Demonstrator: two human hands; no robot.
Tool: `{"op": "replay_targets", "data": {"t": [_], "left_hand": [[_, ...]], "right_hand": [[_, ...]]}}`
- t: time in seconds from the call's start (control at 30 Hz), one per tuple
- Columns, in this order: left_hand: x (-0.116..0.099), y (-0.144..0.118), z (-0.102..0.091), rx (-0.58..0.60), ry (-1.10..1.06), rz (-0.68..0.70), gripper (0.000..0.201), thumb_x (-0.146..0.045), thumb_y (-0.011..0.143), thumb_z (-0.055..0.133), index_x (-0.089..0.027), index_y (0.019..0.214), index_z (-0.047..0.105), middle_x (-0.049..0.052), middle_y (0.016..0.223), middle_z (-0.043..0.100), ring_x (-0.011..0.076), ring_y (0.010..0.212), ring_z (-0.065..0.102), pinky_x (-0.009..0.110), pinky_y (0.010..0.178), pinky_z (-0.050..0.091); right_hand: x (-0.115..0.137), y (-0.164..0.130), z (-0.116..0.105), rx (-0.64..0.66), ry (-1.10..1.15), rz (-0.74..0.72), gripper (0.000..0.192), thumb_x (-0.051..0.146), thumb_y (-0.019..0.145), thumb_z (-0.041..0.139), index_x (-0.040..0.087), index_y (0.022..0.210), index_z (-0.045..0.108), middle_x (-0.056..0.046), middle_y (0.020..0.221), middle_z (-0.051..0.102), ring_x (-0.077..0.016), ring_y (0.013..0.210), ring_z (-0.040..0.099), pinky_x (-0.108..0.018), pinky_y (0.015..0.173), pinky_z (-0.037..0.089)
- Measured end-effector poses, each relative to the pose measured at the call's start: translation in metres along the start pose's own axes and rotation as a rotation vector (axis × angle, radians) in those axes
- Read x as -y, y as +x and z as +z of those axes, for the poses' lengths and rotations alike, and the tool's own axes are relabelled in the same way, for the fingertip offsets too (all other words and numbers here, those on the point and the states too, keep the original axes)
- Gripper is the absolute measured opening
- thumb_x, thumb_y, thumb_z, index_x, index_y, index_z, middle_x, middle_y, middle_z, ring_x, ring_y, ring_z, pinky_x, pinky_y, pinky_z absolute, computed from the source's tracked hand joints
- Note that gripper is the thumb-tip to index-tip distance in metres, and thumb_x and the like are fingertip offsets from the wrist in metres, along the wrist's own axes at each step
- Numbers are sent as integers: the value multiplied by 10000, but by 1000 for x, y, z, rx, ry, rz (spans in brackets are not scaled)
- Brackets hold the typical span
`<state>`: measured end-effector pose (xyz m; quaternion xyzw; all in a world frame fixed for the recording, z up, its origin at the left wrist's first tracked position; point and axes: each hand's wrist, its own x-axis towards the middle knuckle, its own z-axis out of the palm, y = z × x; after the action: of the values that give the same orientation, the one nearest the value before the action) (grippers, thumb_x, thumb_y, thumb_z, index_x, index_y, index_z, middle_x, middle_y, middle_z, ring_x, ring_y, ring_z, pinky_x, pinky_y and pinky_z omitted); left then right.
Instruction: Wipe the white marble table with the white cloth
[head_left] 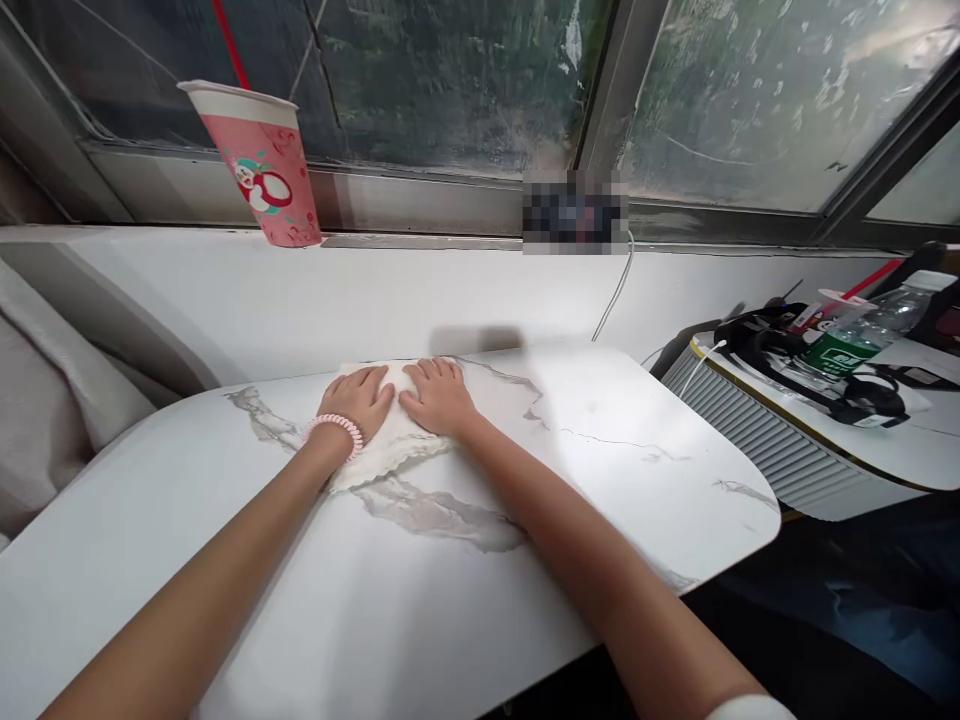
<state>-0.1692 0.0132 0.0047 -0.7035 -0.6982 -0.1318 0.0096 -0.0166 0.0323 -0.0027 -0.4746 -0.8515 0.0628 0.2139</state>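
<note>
A cream-coloured cloth lies spread on the white marble-patterned table, close to its far edge by the wall. My left hand rests flat on the cloth's left part, palm down with the fingers stretched forward. A pink coiled band circles that wrist. On the right part of the cloth lies my right hand, also palm down, its fingers extended toward the wall. The thumbs point at each other with a small gap between. The cloth's near edge is wavy and slightly rumpled.
A pink paper cup with a red straw stands on the window ledge. Farther right, a blurred object trails a white cable. A ribbed side cabinet carries a water bottle and black straps. Grey fabric hangs at left.
</note>
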Motion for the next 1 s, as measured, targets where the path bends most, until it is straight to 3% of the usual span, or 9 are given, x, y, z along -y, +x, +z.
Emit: {"op": "replay_targets", "data": {"t": [0.17, 0.3, 0.53, 0.73, 0.87, 1.0], "left_hand": [[21, 23, -1, 10, -43, 8, 574, -411, 921, 256, -171, 1368, 524, 89, 1441, 534, 276, 1331, 477, 443, 1134, 331], [28, 35, -2, 11, -74, -31, 585, -412, 911, 265, -153, 1361, 534, 108, 1430, 538, 295, 1328, 475, 448, 1134, 333], [33, 38, 4, -22, -59, -60, 567, -424, 928, 277, -164, 1364, 530, 119, 1429, 534, 320, 1324, 472, 455, 1112, 354], [32, 24, 4, -46, -16, -55, 545, -405, 944, 282, -164, 1364, 531, 127, 1430, 537, 301, 1329, 475, 445, 1117, 349], [26, 7, 0, -41, 9, -47, 545, -384, 939, 261, -155, 1355, 529, 125, 1431, 539, 284, 1338, 467, 450, 1125, 338], [19, -24, -6, -24, 52, -29, 564, -373, 932, 245, -130, 1359, 522, 138, 1428, 538, 273, 1338, 472, 445, 1142, 322]], "right_hand": [[5, 20, 11, -32, 10, 40, 393, 358, 968, 382, 200, 1295, 530, -100, 1389, 517, -287, 1335, 366, -483, 1142, 233], [13, 33, 17, -93, -6, 125, 406, 373, 957, 426, 187, 1304, 525, -150, 1516, 363, -334, 1438, 216, -511, 1135, 223], [15, 39, 17, -108, -32, 150, 381, 407, 954, 443, 197, 1240, 578, -147, 1286, 545, -297, 1241, 438, -464, 1089, 312], [15, 26, 16, -96, -1, 58, 379, 342, 976, 404, 186, 1295, 537, -105, 1507, 418, -264, 1398, 313, -453, 1165, 215], [20, 13, 15, -62, 21, 33, 381, 324, 983, 385, 181, 1311, 519, -87, 1481, 467, -267, 1409, 317, -487, 1174, 199], [32, -17, 11, -87, -14, 17, 406, 328, 987, 373, 126, 1306, 522, -140, 1456, 481, -307, 1394, 340, -529, 1164, 216]]}}
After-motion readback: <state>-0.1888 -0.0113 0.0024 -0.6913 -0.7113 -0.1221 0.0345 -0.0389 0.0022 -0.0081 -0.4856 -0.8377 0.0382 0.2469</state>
